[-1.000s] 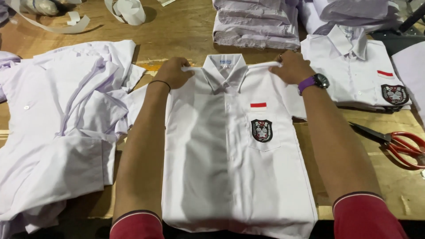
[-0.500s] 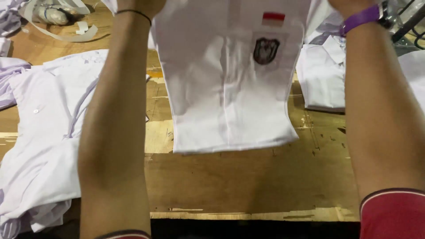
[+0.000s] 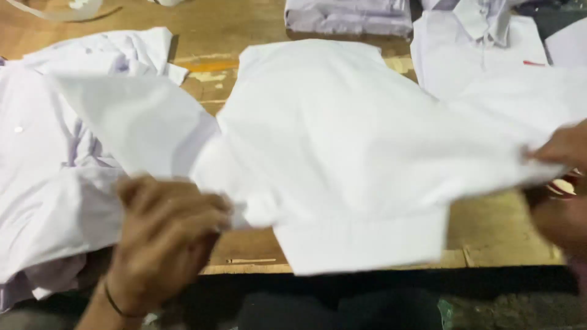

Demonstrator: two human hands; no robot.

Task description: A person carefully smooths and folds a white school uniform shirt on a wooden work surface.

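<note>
At the near edge of the wooden table [image 3: 269, 18], the left hand [image 3: 162, 235] is curled shut, fingers pinching a bunched corner of the white shirt [image 3: 342, 153] low on its left side. A dark band circles that wrist. Right hand [image 3: 562, 153] sits at the frame's right edge, blurred; it appears to nip the opposite edge of the shirt between finger and thumb, though the exact grip cannot be told.

Shirt position: held between the two hands, plain side up, spread wide over the middle of the table, its lower hem hanging past the table's front edge. One sleeve flares up and left over the loose pile of shirts [image 3: 55, 183].

Further out: a folded stack [image 3: 348, 18] at the far edge, another folded collared shirt [image 3: 483, 55] far right.

Risks, as judged:
- Left grip is a bunched wad, not a flat pinch; cloth could slip or set down creased.
- Flared sleeve overlaps the loose pile; it may drag or snag a garment there.
- Overhanging hem could pull the shirt off the front edge if either hand slackens.
- Uneven pull between hands would skew any fold line.
</note>
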